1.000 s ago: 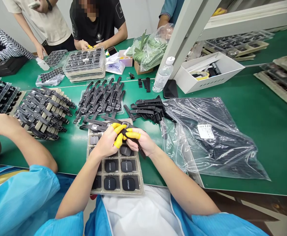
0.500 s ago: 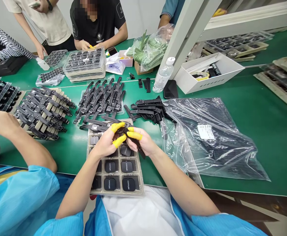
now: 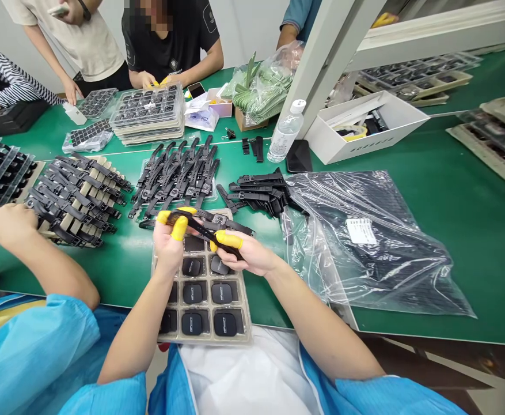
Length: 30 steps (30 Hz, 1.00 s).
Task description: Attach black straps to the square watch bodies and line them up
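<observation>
A black watch with its strap (image 3: 200,229) is stretched between my two hands above a beige compartment tray (image 3: 247,311). My left hand (image 3: 170,239), with yellow finger covers, pinches its left end. My right hand (image 3: 247,251) grips the strap's lower right end, thumb on top. Square black watch pieces (image 3: 224,293) sit in the tray's compartments. Behind my hands, strapped watches (image 3: 230,222) lie across the tray's far edge. A pile of black straps (image 3: 261,193) is just beyond my right hand.
Assembled watches (image 3: 177,173) and a laden rack (image 3: 79,196) stand at the left, near a co-worker's arm (image 3: 49,253). Rightward are a plastic bag of straps (image 3: 377,248), a bottle (image 3: 285,132), a phone (image 3: 299,157) and a white box (image 3: 364,129). People work across the table.
My left hand has moved left and turned upright, and the dark strap now spans the wider gap between my hands. The co-worker's hand at the left has shifted toward the rack.
</observation>
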Each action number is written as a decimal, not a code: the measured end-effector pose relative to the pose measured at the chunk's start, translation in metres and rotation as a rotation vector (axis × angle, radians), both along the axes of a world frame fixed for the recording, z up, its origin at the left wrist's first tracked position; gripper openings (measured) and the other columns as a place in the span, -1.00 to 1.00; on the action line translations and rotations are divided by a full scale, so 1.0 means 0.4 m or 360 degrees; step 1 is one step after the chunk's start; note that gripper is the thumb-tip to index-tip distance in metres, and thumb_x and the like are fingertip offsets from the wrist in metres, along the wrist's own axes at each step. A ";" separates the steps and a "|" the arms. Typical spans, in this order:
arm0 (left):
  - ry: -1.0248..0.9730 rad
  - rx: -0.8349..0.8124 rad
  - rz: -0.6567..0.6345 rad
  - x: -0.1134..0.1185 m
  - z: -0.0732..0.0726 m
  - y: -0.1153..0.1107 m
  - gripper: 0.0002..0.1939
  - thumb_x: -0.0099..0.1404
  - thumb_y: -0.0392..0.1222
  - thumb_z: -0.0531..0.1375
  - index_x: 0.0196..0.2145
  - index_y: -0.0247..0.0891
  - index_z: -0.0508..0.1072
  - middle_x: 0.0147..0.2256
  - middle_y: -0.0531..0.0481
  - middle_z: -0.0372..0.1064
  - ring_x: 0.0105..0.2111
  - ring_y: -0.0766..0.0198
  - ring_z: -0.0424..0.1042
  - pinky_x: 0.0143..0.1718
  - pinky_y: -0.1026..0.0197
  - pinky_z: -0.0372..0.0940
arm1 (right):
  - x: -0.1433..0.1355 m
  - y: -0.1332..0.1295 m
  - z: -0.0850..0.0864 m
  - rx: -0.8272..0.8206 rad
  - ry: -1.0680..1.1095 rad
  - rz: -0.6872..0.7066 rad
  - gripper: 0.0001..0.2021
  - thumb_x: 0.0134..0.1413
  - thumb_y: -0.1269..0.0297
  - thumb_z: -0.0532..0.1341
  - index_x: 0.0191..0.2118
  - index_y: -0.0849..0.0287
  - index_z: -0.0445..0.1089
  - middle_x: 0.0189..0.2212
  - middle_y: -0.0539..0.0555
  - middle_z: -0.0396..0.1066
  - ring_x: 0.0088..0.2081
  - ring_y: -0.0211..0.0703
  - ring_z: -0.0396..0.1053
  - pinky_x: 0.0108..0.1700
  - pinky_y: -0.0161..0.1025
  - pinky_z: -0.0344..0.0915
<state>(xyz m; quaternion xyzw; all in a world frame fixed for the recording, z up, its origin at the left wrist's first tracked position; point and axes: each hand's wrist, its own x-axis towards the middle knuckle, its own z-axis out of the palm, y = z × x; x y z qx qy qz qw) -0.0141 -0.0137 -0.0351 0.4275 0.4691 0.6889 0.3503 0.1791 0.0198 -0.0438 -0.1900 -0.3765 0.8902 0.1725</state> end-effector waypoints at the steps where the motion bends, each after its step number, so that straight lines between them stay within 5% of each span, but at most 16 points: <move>1: -0.0094 0.0007 0.0098 -0.005 0.004 0.004 -0.62 0.32 0.09 0.39 -0.14 -0.20 0.39 -0.14 -0.08 0.62 -0.40 0.26 0.61 -0.38 0.24 0.51 | 0.001 0.002 -0.001 0.0023 -0.0031 0.0024 -0.64 0.26 -0.05 0.25 -0.25 0.21 0.35 -0.66 -0.20 0.13 -0.74 -0.47 -0.12 -0.69 -0.42 -0.28; 14: -0.0247 -0.0016 0.0579 -0.045 0.027 0.026 -0.52 0.28 0.07 0.41 -0.15 -0.15 0.20 -0.09 -0.09 0.63 -0.52 0.33 0.56 -0.46 0.28 0.46 | 0.019 0.014 0.010 0.0220 -0.0228 -0.0095 -0.67 0.16 0.00 0.33 -0.28 0.17 0.32 -0.69 -0.19 0.15 -0.70 -0.43 -0.08 -0.66 -0.42 -0.22; 18: -0.0180 -0.0338 0.0088 -0.027 0.002 0.022 -0.55 0.29 0.06 0.39 -0.06 -0.22 0.35 -0.02 -0.22 0.62 -0.49 0.27 0.59 -0.56 0.30 0.42 | 0.011 0.008 0.010 0.0282 -0.0163 -0.0375 -0.63 0.14 0.01 0.38 -0.20 0.11 0.24 -0.59 -0.16 0.36 -0.71 -0.41 0.10 -0.64 -0.41 -0.05; 22: 0.0191 -0.0433 -0.0389 0.014 -0.029 0.006 -0.57 0.36 0.00 0.34 0.10 -0.23 0.47 0.06 -0.23 0.58 -0.37 0.22 0.63 -0.54 0.28 0.46 | -0.009 -0.007 0.005 0.0325 -0.0102 -0.0426 -0.63 0.18 -0.03 0.34 -0.16 0.11 0.25 -0.65 -0.20 0.28 -0.70 -0.40 0.04 -0.63 -0.41 -0.10; 27: 0.0852 -0.0134 -0.0467 0.016 -0.046 -0.006 -0.63 0.42 -0.28 0.21 0.15 -0.18 0.53 0.11 -0.16 0.55 0.09 0.10 0.56 0.11 0.04 0.50 | -0.016 -0.014 -0.004 0.0230 -0.0105 -0.0377 -0.67 0.14 0.04 0.34 -0.17 0.12 0.26 -0.65 -0.21 0.22 -0.69 -0.42 -0.09 -0.65 -0.42 -0.22; 30: 0.1136 0.0035 -0.0496 0.007 -0.047 -0.007 -0.50 0.36 -0.43 0.14 0.20 -0.16 0.50 0.13 -0.15 0.52 0.14 0.12 0.51 0.22 0.01 0.42 | -0.014 -0.013 -0.006 0.0198 -0.0121 -0.0304 -0.71 0.13 0.08 0.31 -0.21 0.14 0.29 -0.64 -0.16 0.29 -0.71 -0.44 -0.11 -0.66 -0.40 -0.24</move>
